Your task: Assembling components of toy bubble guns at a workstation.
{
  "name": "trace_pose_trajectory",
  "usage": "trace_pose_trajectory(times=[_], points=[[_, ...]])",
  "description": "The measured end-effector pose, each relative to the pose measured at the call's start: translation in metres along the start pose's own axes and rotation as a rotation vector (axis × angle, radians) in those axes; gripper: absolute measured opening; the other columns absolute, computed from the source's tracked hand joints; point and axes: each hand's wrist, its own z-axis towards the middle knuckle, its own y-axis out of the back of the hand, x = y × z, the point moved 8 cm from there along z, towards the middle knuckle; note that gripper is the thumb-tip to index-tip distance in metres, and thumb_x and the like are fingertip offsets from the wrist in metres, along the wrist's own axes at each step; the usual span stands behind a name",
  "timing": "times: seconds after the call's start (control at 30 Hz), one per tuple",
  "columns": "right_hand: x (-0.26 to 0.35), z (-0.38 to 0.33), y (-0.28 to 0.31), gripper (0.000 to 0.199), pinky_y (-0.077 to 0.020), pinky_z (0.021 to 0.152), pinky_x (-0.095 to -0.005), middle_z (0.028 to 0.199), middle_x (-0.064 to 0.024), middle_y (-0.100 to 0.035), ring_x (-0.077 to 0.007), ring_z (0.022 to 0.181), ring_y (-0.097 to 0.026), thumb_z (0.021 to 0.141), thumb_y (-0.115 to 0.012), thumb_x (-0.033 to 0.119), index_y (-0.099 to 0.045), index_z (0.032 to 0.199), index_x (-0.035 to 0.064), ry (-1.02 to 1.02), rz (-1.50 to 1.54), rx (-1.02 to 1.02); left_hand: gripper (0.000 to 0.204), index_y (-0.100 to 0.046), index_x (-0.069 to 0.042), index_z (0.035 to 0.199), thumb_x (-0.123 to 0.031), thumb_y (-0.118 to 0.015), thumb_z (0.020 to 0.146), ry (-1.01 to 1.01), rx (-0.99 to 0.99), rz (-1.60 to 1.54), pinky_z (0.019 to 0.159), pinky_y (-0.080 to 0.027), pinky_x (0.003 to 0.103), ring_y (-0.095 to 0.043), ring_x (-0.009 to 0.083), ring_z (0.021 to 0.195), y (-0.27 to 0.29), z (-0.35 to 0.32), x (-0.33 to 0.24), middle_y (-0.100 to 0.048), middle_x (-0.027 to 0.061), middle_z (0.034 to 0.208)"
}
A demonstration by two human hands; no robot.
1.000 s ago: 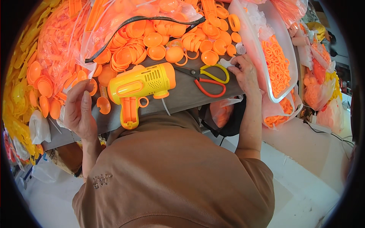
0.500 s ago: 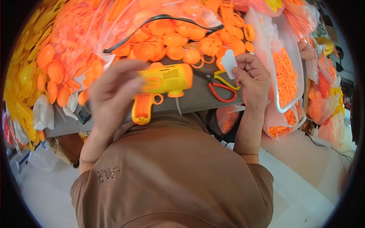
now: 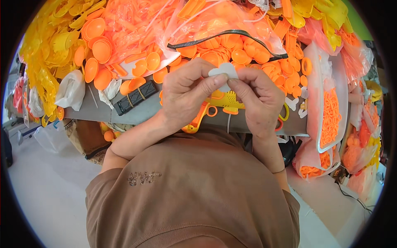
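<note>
Both hands are pinching one small white flat piece with rounded lobes (image 3: 226,71), held up above the table's front part. My left hand (image 3: 184,93) grips its left side between thumb and fingers. Opposite it, my right hand (image 3: 261,97) pinches the lower right edge. Beneath and between them lies a yellow and orange toy gun (image 3: 230,100), its barrel partly covered by the hands and its grip pointing toward me. Pliers with a red and a yellow handle (image 3: 285,112) are mostly hidden behind my right hand.
Orange round caps (image 3: 213,56) pile up behind the hands. Yellow plastic parts (image 3: 49,53) heap at the left, near a black box-shaped piece (image 3: 136,97). A clear bin (image 3: 320,142) of orange rings stands at the right. White small pieces (image 3: 292,103) lie beside the pliers.
My left hand has moved right from beside the toy gun and now grips the white piece along with my right hand. The view has shifted, so the table appears further right.
</note>
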Motion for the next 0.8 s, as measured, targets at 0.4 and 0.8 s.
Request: trace_pose_trajectory(times=[0.4, 0.8], points=[[0.040, -0.022, 0.002, 0.027, -0.0510, 0.066, -0.0292, 0.099, -0.0187, -0.060, -0.0282, 0.082, -0.062, 0.072, -0.060, -0.015, -0.054, 0.093, 0.0003, 0.813, -0.635, -0.102, 0.019, -0.045, 0.002, 0.104, -0.010, -0.051, 0.091, 0.443, -0.017, -0.530, 0.059, -0.057, 0.032, -0.063, 0.0210, 0.061, 0.007, -0.003, 0.006, -0.062, 0.0164, 0.083], [0.038, -0.021, -0.009, 0.032, -0.0501, 0.071, -0.0318, 0.103, -0.0181, -0.058, -0.0273, 0.086, -0.060, 0.070, -0.059, -0.017, -0.056, 0.097, 0.0001, 0.809, -0.550, -0.049, 0.015, -0.054, -0.001, 0.091, -0.016, -0.054, 0.092, 0.657, 0.121, -0.360, 0.037, -0.021, 0.019, -0.030, 0.0037, 0.042, -0.004, -0.017, 0.012, -0.046, -0.0001, 0.059]])
